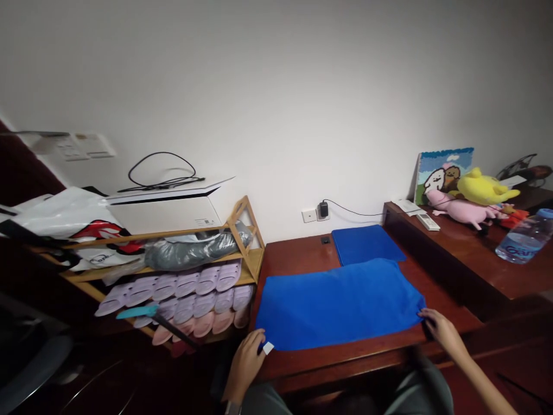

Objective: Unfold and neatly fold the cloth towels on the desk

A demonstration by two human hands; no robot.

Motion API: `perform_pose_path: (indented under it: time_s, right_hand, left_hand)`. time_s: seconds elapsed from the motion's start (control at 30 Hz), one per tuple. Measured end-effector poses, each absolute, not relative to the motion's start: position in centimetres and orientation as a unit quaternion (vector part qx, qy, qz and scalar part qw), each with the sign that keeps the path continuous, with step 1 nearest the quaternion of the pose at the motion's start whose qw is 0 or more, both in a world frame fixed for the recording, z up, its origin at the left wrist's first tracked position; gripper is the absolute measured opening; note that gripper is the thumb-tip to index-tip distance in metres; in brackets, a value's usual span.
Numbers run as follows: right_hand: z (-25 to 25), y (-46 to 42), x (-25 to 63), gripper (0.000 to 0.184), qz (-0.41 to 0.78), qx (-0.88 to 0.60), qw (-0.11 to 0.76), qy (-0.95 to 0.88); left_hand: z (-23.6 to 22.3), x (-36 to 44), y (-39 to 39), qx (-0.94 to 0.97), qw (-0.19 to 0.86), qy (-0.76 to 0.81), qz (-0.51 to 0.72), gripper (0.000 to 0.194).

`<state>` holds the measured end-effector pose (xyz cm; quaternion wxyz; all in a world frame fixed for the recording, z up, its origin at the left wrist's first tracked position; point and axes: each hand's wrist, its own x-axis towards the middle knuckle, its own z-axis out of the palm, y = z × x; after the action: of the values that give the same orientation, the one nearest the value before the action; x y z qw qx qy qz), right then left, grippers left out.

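1. L hand [245, 366]: fingers [258, 341] curled at near-left corner of blue towel [339, 305]. Touching cloth; can't tell if pinching or just resting. Small white tag [268, 347] just right of fingers.
2. R hand [443, 333]: fingers [425, 316] at towel's near-right corner. Touching cloth; grip unclear, fingers partly dark & blurred.
3. Towel: on tabletop [298, 253], btwn both sets of fingers. Spread approx flat, no fold visible; far edge slightly rumpled. Both near corners occupied, far corners free.
4. Beyond R fingers: blue mat [367, 243], flat, just past towel, apparently touching it. Raised wood shelf [453, 265] on right w/ water bottle [521, 237], pink plush pig [460, 208], yellow plush toy [486, 187], remote [427, 222].
5. Left of L fingers: wood shoe rack [246, 230] w/ lilac slippers [207, 279], white box [166, 210] on top. Teal-headed tool [136, 312] near rack.
6. Hidden/unclear: towel's underside & any folded layers; cloth type not certain; tag's print unreadable; lower arms & torso cut off by frame edge.
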<state>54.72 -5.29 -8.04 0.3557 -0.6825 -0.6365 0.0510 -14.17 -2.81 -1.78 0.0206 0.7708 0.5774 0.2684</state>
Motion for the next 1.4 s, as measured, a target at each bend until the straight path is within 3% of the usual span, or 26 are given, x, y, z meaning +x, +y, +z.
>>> perform_pose_path:
  time_s: [0.1,0.33,0.53,0.77,0.97,1.17,1.27,1.4]
  right_hand:
    - [-9.3,-6.3,55.7,0.04,0.009,-0.661,0.36,-0.658]
    - [-6.8,-8.3,57.6,0.039,-0.052,-0.63,0.372,-0.68]
    - [-7.8,-10.3,57.6,0.04,-0.034,-0.624,0.326,-0.71]
    - [-7.7,-9.8,57.0,0.038,-0.092,-0.671,0.266,-0.686]
    - [-1.8,-0.4,43.7,0.048,-0.005,-0.62,0.272,-0.735]
    - [0.5,7.5,26.5,0.063,0.155,-0.572,0.122,-0.796]
    - [-0.6,8.9,23.5,0.066,0.176,-0.568,0.092,-0.798]
    - [-2.0,9.8,26.5,0.068,0.149,-0.599,0.086,-0.782]
  left_hand:
    - [-2.2,-14.6,-3.2,0.763,0.03,0.587,0.27,0.016]
    - [-5.1,-16.4,-6.5,0.706,0.012,0.643,0.298,0.027]
    - [-6.7,-16.3,-8.6,0.735,-0.044,0.599,0.316,0.034]
    - [-6.9,-17.3,-10.5,0.744,-0.103,0.584,0.309,0.036]
    - [-2.4,-14.2,-2.2,0.747,-0.086,0.583,0.308,0.041]
    - [-0.4,-8.8,8.7,0.788,-0.03,0.595,0.157,0.05]
    - [-2.3,-9.5,10.5,0.773,-0.006,0.627,0.095,0.055]
    - [-4.4,-11.4,10.9,0.758,-0.004,0.645,0.095,0.061]
